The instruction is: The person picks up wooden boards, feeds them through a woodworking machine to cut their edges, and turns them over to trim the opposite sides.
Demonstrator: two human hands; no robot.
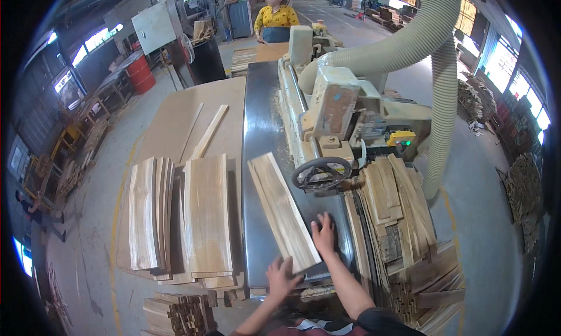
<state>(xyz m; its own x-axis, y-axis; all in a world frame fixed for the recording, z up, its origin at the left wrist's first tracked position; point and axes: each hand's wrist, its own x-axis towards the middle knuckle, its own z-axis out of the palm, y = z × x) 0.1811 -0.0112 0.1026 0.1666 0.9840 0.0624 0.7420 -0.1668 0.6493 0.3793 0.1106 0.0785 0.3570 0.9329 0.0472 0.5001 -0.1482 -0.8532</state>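
Note:
A wooden board lies at a slant on the smooth metal table of a woodworking machine, its far end turned left. At its near end, my left hand rests against the left corner with fingers spread. My right hand is at the board's right edge, fingers apart and pointing forward. Neither hand is wrapped round the board. Just beyond my right hand is the machine's black handwheel.
Stacks of boards stand left on a brown tabletop. More wood pieces are piled right of the machine. A thick ribbed hose arches overhead. A person in yellow stands at the machine's far end.

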